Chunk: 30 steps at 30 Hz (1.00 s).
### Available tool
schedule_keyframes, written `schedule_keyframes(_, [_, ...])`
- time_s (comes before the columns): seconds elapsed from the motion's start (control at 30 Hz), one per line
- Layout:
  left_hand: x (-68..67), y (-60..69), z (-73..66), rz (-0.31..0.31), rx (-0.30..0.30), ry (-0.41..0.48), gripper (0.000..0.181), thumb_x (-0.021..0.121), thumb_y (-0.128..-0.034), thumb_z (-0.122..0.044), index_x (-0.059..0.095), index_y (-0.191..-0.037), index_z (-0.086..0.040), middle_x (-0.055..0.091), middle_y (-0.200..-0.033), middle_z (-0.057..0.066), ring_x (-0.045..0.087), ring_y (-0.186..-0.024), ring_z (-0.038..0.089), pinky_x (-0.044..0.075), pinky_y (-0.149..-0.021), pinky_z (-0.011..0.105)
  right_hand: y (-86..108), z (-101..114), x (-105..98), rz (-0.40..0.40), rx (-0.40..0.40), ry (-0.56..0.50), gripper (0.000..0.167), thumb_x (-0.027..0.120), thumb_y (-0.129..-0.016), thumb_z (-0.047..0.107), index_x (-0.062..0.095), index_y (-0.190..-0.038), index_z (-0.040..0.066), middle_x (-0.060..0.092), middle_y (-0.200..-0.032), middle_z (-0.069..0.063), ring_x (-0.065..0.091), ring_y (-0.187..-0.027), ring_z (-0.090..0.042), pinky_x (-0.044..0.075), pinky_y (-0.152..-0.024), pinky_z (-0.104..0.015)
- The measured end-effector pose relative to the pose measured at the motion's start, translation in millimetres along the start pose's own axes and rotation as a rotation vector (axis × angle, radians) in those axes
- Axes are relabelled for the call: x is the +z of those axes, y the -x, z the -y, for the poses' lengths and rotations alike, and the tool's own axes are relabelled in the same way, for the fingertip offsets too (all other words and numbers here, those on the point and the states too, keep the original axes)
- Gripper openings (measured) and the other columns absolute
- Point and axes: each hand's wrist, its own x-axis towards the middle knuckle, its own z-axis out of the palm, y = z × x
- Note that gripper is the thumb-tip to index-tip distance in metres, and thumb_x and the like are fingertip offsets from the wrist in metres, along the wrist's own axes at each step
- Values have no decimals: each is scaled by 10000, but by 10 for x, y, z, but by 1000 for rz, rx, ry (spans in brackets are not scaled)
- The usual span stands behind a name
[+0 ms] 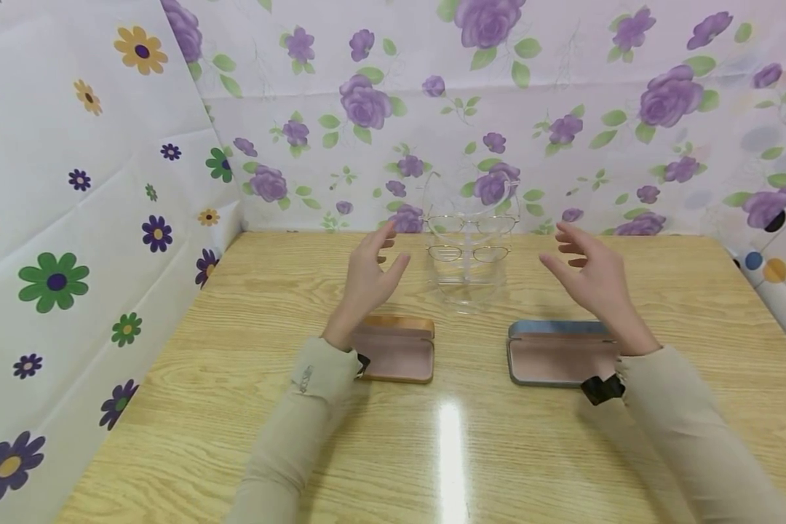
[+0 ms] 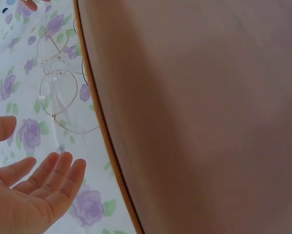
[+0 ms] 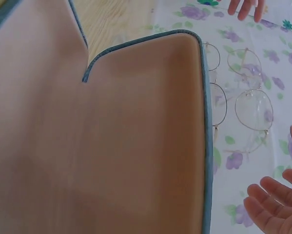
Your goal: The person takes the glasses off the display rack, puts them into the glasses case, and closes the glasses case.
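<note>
A pale, wood-grained desk (image 1: 190,407) spreads beneath what I, watching remotely, judge to be the reaching step, with a creased white cloth (image 1: 550,175) printed in purple roses behind a clear, glossy plastic stand (image 1: 468,247) on a slim central post. In front of the stand and to its left, a tan-orange, round-cornered case (image 1: 402,358) lies open; in front and to its right, a blue case (image 1: 553,358) does the same, both lined in smooth pink. I have the left hand (image 1: 371,269) left of the stand and the right hand (image 1: 592,273) right of it, near but apart, thumbs wide of softly bent fingers, holding nothing. The stand carries an upper pair of thin gold-wire glasses (image 1: 481,223), rounded in shape, and directly below, a lower pair (image 1: 479,252). The next move, I think, calls for a light, even pinch on those slender frames.
</note>
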Motion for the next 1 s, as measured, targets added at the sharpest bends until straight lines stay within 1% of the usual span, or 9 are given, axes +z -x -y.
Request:
schedule_keyframes(0.13, [57,-49,-19,-38,-28,13,465,603,-842,-55,464,-1266,73,570,-1102,227,569,-971,364,512,-724,414,-58,11,56,-50,9,-17,499,612,-879,210,469,-1307,-4,556,-1147,-250,548,-996,-381,460,-782,-490])
schedule_keyframes(0.3, [105,-93,-39,-63,-74,1,429,602,-836,-45,494,-1230,85,600,-1053,231,600,-921,352,522,-703,406,-141,50,132,-80,19,-34,451,614,-878,199,515,-1267,-6,580,-1116,-237,578,-950,-358,479,-757,-459])
schedule_keyframes(0.47, [160,-145,-46,-68,-147,2,407,592,-846,-37,504,-1230,66,597,-1078,232,605,-921,350,524,-714,390,-227,69,208,-83,33,-39,427,604,-885,203,532,-1255,3,591,-1099,-230,585,-934,-342,484,-756,-448])
schedule_keyframes(0.53, [188,-171,-62,-66,-176,23,420,588,-847,-30,491,-1247,54,583,-1109,232,598,-935,358,522,-719,379,-260,68,234,-84,40,-44,417,599,-888,199,536,-1252,6,594,-1093,-229,587,-932,-339,483,-760,-453])
schedule_keyframes(0.73, [277,-235,-131,-8,-230,112,427,552,-869,-15,465,-1287,13,530,-1189,215,560,-1014,360,512,-767,380,-337,84,301,-103,55,-68,370,585,-894,171,563,-1235,29,611,-1079,-212,603,-919,-333,488,-773,-441])
schedule_keyframes(0.83, [317,-261,-143,13,-242,135,421,529,-883,-9,466,-1299,-6,496,-1252,196,541,-1050,343,500,-801,382,-373,101,336,-110,75,-82,348,578,-898,165,578,-1223,41,619,-1076,-201,610,-917,-327,489,-782,-433])
schedule_keyframes(1.0, [351,-273,-166,69,-270,160,439,492,-903,-18,432,-1337,-31,410,-1364,158,487,-1113,335,475,-842,403,-430,127,390,-108,101,-116,319,578,-896,157,603,-1192,41,632,-1062,-183,621,-900,-302,493,-791,-404])
